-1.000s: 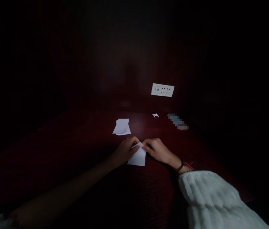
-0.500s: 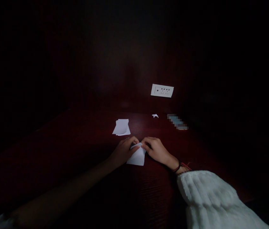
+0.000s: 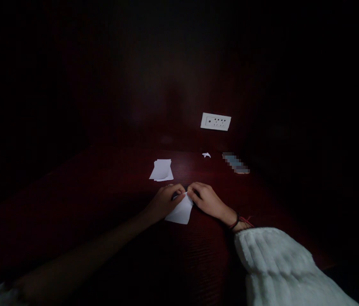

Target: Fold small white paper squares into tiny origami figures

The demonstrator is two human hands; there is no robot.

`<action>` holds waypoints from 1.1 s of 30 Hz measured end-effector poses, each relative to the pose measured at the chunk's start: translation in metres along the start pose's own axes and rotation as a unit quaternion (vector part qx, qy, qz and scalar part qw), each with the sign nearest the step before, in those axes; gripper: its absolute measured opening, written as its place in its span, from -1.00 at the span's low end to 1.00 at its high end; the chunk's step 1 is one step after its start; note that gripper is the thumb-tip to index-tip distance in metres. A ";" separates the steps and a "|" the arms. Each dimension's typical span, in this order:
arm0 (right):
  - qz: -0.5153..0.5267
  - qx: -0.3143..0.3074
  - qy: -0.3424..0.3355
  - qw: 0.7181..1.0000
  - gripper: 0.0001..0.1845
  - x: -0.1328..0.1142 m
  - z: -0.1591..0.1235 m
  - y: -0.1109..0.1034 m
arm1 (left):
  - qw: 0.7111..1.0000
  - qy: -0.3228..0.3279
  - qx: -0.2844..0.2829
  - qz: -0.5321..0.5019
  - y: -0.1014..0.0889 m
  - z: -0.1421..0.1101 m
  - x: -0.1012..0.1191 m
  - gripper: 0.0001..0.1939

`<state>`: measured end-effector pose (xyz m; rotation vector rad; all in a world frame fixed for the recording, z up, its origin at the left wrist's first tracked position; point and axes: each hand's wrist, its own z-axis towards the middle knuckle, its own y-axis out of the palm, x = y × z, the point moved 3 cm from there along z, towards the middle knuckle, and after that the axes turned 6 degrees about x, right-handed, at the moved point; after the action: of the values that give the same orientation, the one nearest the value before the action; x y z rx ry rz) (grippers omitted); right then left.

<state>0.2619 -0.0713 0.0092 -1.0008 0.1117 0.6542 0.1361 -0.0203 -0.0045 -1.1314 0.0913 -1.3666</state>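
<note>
A white sheet of paper (image 3: 180, 212) is between my two hands, its lower edge hanging toward me at a slight slant. My left hand (image 3: 165, 200) pinches its upper edge, thumb on the near side and fingers curled behind. Close beside it, my right hand (image 3: 207, 199) pinches the upper right corner between thumb and fingers. The fingertips of both hands nearly meet there. A stack of white paper sheets (image 3: 162, 169) lies just beyond my left hand.
A small folded white paper piece (image 3: 206, 155) lies near the back of the dark red table (image 3: 103, 187). To its right is a blurred phone-like object (image 3: 236, 163). A white socket panel (image 3: 216, 121) is on the wall behind. The surroundings are very dark.
The paper's lower end has swung a little left and toward me, and its top edge sits slightly lower. Both hands keep their pinch, almost in place.
</note>
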 end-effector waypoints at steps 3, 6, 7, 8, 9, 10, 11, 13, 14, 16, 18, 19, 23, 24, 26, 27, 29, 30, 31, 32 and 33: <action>0.007 -0.003 -0.002 1.000 -0.87 0.001 0.000 0.000 | 1.000 0.010 0.009 0.021 0.000 0.000 0.001 -0.87; 0.003 -0.001 -0.005 1.000 -0.86 -0.001 0.000 0.000 | 0.999 0.016 0.015 0.031 0.001 0.000 0.000 -0.88; 0.002 -0.002 -0.005 1.000 -0.85 -0.001 0.000 0.000 | 0.999 0.016 0.014 0.029 0.001 0.000 0.000 -0.89; 0.001 -0.001 -0.003 1.000 -0.84 -0.001 0.000 0.000 | 1.000 0.014 0.013 0.025 0.001 0.000 -0.002 -0.90; 0.000 0.001 0.003 1.000 -0.84 0.001 0.000 0.000 | 1.000 0.010 0.012 0.023 0.001 0.000 -0.003 -0.92; -0.001 0.003 0.013 1.000 -0.84 0.003 0.001 0.000 | 1.000 0.005 0.013 0.022 0.001 0.000 -0.005 -0.94; -0.001 0.005 0.025 1.000 -0.85 0.006 0.001 0.000 | 1.000 0.000 0.015 0.025 0.001 0.000 -0.006 -0.93; -0.004 -0.001 0.051 0.999 -0.85 0.015 0.001 0.002 | 0.999 -0.005 0.027 0.044 0.001 -0.001 -0.007 -0.86; -0.007 -0.010 0.063 0.998 -0.86 0.019 0.000 0.004 | 0.998 -0.002 0.034 0.060 0.000 -0.001 -0.007 -0.83; -0.016 -0.025 0.083 0.996 -0.87 0.028 -0.001 0.007 | 0.994 0.018 0.038 0.099 0.000 -0.002 -0.003 -0.78; -0.032 -0.030 0.092 0.995 -0.88 0.033 -0.003 0.008 | 0.990 0.052 0.014 0.131 0.001 -0.004 0.001 -0.79; -0.041 -0.031 0.092 0.994 -0.89 0.034 -0.004 0.008 | 0.988 0.069 -0.005 0.141 0.003 -0.005 0.003 -0.80; -0.062 -0.022 0.071 0.995 -0.87 0.032 -0.006 0.003 | 0.978 0.111 -0.054 0.167 0.006 -0.008 0.004 -0.81; -0.063 -0.026 0.055 0.996 -0.86 0.030 -0.006 0.002 | 0.976 0.115 -0.055 0.174 0.007 -0.008 0.003 -0.81; -0.056 -0.056 0.009 0.997 -0.88 0.025 -0.007 0.001 | 0.973 0.124 -0.056 0.188 0.008 -0.008 0.002 -0.81; -0.050 -0.076 -0.015 0.996 -0.87 0.024 -0.007 0.001 | 0.971 0.129 -0.057 0.196 0.008 -0.008 0.002 -0.81; -0.041 -0.108 -0.052 0.992 -0.84 0.022 -0.008 0.000 | 0.966 0.136 -0.061 0.209 0.008 -0.009 0.002 -0.80; -0.038 -0.119 -0.065 0.990 -0.83 0.021 -0.008 -0.001 | 0.965 0.138 -0.062 0.215 0.009 -0.009 0.002 -0.80; -0.037 -0.127 -0.076 0.988 -0.82 0.021 -0.009 -0.002 | 0.963 0.139 -0.062 0.220 0.009 -0.009 0.002 -0.80; -0.035 -0.133 -0.087 0.987 -0.82 0.021 -0.009 -0.003 | 0.962 0.139 -0.061 0.225 0.009 -0.010 0.002 -0.79; -0.033 -0.140 -0.098 0.985 -0.82 0.020 -0.009 -0.004 | 0.962 0.138 -0.060 0.229 0.009 -0.010 0.003 -0.79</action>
<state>0.2821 -0.0707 -0.0005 -1.1978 -0.1901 0.7159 0.1369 -0.0297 -0.0140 -0.9367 0.6095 -1.0989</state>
